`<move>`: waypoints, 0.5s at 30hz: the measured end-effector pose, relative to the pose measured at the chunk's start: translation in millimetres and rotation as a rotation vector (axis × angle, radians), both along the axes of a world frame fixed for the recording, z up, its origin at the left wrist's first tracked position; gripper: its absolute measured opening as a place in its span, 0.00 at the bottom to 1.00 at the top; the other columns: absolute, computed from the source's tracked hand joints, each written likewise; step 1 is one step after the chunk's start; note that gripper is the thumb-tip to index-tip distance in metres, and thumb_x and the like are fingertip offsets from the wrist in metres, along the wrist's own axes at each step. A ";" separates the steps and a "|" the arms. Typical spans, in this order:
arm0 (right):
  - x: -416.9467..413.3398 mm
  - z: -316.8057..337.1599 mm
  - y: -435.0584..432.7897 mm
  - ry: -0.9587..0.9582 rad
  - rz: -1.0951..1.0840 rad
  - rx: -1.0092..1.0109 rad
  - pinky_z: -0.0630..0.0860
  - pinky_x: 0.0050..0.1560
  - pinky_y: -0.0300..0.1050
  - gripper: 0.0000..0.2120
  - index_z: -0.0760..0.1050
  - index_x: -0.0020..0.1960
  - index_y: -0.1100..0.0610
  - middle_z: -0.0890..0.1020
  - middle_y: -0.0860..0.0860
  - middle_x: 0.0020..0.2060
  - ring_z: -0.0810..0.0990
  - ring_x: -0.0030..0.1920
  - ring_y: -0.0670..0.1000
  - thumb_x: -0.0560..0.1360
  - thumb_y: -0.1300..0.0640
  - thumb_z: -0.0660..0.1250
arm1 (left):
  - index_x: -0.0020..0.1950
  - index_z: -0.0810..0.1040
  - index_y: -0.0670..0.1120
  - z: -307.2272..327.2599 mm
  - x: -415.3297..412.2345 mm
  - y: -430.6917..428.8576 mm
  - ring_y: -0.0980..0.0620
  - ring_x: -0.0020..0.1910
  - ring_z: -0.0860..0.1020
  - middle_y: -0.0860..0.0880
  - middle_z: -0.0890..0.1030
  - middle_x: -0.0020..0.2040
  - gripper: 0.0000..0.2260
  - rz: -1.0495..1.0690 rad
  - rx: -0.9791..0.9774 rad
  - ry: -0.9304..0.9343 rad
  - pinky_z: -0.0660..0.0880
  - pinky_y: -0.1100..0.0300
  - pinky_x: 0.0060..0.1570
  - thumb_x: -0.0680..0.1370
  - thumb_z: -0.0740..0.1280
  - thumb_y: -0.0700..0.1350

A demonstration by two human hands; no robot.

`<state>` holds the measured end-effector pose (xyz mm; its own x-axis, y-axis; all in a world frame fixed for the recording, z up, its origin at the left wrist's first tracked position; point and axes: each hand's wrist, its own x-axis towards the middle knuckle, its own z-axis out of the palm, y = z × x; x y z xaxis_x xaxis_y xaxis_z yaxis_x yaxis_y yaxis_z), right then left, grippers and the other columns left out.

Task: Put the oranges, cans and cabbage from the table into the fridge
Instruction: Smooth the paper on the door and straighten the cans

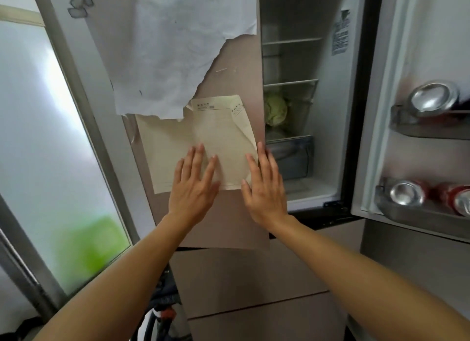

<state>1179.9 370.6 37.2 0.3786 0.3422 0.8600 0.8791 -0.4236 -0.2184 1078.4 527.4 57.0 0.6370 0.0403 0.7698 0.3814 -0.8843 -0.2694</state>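
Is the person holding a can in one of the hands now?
No, the left hand and right hand lie flat and empty on the left fridge door.

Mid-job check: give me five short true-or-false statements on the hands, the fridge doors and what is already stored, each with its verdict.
1. The left hand and right hand, both open, lie flat on the beige left fridge door. True.
2. The round pale green cabbage sits inside the fridge. True.
3. The right fridge door is shut. False: it stands open.
4. The red aluminium cans stand upright. False: they lie on their sides in door racks.
5. One hand holds an orange. False: both are empty.
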 end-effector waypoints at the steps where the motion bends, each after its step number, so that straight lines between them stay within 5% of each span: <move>1: 8.6 -3.5 5.2 0.009 -0.014 -0.008 0.57 0.72 0.54 0.31 0.56 0.77 0.57 0.50 0.54 0.78 0.49 0.77 0.56 0.77 0.54 0.63 | 0.77 0.58 0.44 -3.5 6.2 4.4 0.39 0.77 0.51 0.36 0.52 0.78 0.28 -0.002 0.018 0.002 0.52 0.43 0.73 0.81 0.58 0.55; 7: 55.9 -14.0 30.6 -0.103 0.038 0.042 0.60 0.72 0.56 0.31 0.53 0.76 0.57 0.47 0.53 0.77 0.55 0.75 0.62 0.78 0.51 0.60 | 0.76 0.60 0.44 -18.1 36.2 35.2 0.38 0.77 0.50 0.38 0.50 0.78 0.29 -0.087 0.166 -0.107 0.54 0.41 0.72 0.79 0.63 0.53; 11: 81.0 -17.9 40.1 -0.189 0.046 0.067 0.65 0.67 0.56 0.30 0.51 0.75 0.56 0.54 0.58 0.75 0.60 0.71 0.64 0.78 0.48 0.57 | 0.77 0.56 0.46 -25.0 53.8 50.4 0.40 0.78 0.47 0.41 0.44 0.79 0.29 -0.139 0.220 -0.165 0.50 0.42 0.73 0.80 0.61 0.53; 15: 92.2 -17.8 48.7 -0.196 0.003 0.067 0.75 0.57 0.58 0.27 0.50 0.75 0.54 0.57 0.58 0.73 0.63 0.67 0.62 0.81 0.44 0.50 | 0.77 0.57 0.45 -31.1 64.5 58.5 0.40 0.77 0.48 0.38 0.54 0.77 0.26 -0.168 0.260 -0.193 0.49 0.42 0.73 0.81 0.57 0.52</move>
<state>1272.1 419.3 19.4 0.2006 0.2828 0.9380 0.9088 -0.4112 -0.0704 1142.9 585.9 25.8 0.4602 -0.2655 0.8472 0.3027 -0.8501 -0.4308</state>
